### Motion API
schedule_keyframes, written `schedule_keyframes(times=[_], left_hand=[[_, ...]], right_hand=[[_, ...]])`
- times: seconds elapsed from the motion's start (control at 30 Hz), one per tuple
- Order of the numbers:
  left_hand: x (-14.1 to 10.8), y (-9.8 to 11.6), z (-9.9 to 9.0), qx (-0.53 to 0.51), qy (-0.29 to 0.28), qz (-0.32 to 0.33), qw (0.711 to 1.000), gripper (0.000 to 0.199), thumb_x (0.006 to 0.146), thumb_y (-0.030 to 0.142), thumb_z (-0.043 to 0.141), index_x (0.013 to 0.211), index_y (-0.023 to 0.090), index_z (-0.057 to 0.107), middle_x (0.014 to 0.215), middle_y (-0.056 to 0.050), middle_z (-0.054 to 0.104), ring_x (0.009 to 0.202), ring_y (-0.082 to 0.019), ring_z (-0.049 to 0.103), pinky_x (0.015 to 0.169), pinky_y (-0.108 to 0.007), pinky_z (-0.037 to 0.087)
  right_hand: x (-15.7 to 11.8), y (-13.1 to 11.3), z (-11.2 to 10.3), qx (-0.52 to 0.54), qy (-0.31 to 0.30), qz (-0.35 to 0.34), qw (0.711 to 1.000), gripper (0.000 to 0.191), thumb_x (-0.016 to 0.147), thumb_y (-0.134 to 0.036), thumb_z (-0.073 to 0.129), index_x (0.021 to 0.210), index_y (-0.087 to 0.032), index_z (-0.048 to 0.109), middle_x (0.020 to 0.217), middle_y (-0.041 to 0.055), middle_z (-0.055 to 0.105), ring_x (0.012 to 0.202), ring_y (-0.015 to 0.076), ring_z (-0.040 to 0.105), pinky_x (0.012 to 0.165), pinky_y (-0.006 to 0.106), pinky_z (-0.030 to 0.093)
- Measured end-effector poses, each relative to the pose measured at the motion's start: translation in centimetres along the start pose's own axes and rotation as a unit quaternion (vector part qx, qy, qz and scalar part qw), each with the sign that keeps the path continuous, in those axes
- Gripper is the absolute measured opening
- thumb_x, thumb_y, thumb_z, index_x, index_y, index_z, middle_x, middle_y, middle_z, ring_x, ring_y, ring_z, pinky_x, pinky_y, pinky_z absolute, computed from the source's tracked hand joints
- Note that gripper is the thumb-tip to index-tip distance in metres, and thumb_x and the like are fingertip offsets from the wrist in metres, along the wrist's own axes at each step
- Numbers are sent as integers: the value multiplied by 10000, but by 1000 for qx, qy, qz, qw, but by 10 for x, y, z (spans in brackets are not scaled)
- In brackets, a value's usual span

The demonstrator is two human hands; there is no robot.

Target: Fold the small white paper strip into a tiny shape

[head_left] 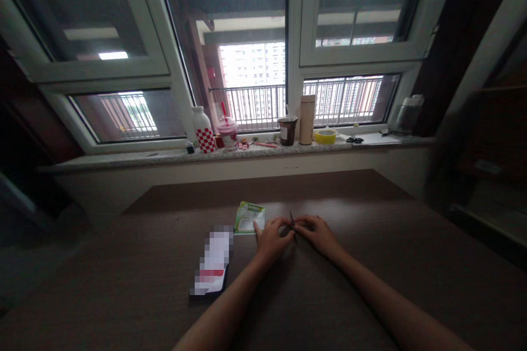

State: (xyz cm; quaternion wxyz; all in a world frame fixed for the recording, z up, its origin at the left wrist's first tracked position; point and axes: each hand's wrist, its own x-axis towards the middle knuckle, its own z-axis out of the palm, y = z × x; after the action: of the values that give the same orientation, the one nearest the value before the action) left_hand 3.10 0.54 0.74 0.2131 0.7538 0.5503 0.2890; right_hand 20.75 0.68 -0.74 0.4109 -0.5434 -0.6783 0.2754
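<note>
Both of my hands meet over the middle of the brown table [354, 285]. The fingertips of my left hand [272, 237] pinch a small, thin dark piece [291, 219] from the left. From the other side, the fingers of my right hand [318, 232] are closed on the same piece. It stands roughly on edge between them, and its exact kind is too small to make out. Just left of my left hand lies a green and white printed packet [247, 224], close to an extended finger. Nearer to me is a flat, dark-edged, phone-like object [214, 260], its face blurred out.
Along the windowsill [173, 157] stand a red-checked white bottle [204, 130], a pink cup with a straw [228, 132], a dark cup [287, 130] and a tan flask [307, 119]. Yellow tape [325, 136] and black-handled scissors [354, 140] lie further right.
</note>
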Motion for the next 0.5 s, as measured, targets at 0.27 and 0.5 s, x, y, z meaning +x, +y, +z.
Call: schedule_keyframes(times=[0.27,0.5], left_hand=[[0,1,-1,3,-7,-3,1000,274,844,396,568,1106,316,584,1193,12,678,1216,-245,533,1102,-690,-79],[0,1,1,-21,-4,1,1000,350,830,356,576,1179,334,586,1223,-1,673,1270,-249,495,1093,-685,-131]], right_hand=[[2,8,1,8,17,-22,1000,289,794,-362,624,1043,-242,709,979,56,749,1000,261,657,1083,543,283],[4,19,2,14,34,-61,997,289,795,-326,613,1042,-225,725,1062,81,726,1020,257,637,957,460,446]])
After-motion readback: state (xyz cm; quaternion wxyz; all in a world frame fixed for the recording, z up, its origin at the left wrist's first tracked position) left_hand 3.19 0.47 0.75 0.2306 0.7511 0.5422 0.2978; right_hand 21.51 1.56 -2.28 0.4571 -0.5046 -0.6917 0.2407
